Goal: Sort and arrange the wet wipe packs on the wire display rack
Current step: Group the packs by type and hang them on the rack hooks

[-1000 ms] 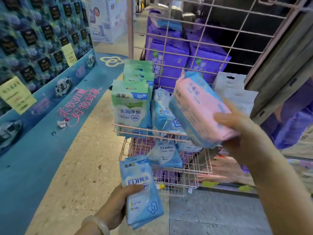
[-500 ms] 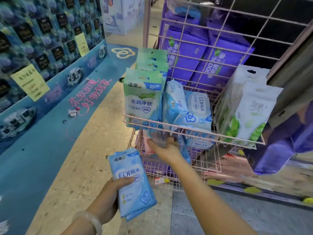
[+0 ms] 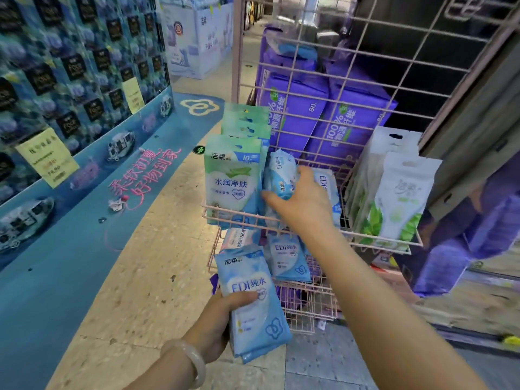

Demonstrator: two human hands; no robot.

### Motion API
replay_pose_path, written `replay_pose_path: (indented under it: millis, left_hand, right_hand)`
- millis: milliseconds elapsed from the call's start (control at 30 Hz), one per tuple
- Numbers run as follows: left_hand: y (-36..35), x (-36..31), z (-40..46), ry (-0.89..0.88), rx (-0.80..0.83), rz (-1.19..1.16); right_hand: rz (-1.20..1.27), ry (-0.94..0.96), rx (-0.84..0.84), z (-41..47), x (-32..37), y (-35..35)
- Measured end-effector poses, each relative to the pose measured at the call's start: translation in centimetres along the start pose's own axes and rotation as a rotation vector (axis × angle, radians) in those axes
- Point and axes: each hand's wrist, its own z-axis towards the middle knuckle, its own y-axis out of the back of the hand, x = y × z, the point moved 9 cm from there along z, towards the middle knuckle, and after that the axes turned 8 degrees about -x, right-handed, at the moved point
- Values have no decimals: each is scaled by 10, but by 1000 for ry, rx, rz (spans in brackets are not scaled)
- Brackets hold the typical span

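Our left hand (image 3: 215,323) grips blue EDI wipe packs (image 3: 254,302) below pink wire rack (image 3: 306,220). Our right hand (image 3: 302,201) grasps light-blue pack (image 3: 281,171) in upper basket.

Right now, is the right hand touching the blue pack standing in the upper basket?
Touching. The head view shows the right hand with its fingers wrapped over the blue pack in the upper basket.

**Shop aisle, blue promotional wall**

A speckled beige terrazzo floor (image 3: 146,277) runs up the aisle; a curved blue floor graphic (image 3: 42,277) with pink lettering borders it on the left. Behind stands a blue display wall (image 3: 70,66) — yellow price cards (image 3: 46,157) pinned on it; white cartons (image 3: 197,38) sit farther back.
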Motion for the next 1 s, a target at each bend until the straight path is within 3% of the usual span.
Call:
replay_pose_path:
  millis: [67,167,233,300,367,433,567,700,767,867,933,1000]
  left_hand:
    - [1,2,-2,3,8,-2]
    - [6,4,-5,7,6,-19]
    - [12,5,-6,11,-16,-26]
    - [20,6,-7,19,-42,-38]
    - [30,9,-7,32,-63,-50]
    - [40,11,-8,43,-87,-67]
    - [57,17,-11,62,-143,-95]
    - [58,19,-10,66,-153,-126]
    - [53,20,-9,62,-154,-119]
    - [45,19,-9,44,-140,-110]
    - [40,20,-7,51,-125,-131]
    - [36,20,-4,56,-110,-147]
  right_hand:
    - [243,-135,-107,8,-14,12]
    - [871,-405,-186,6,-44,35]
    - [1232,-456,-74,-8,-50,49]
    - [1398,-377,173,-34,-51,61]
    - [1344,-391,440,-79,-63,53]
    - [1158,-543,570,-122,-98,21]
    - [828,-724,449,-144,-147,-33]
    - [978,-775,366,-103,-124,-68]
    - [819,-676,440,-96,-103,-73]
    - [424,-279,569,-101,-68,-58]
    - [490,-58,436,-90,-31,-19]
    - [380,72,86,-53,-18,29]
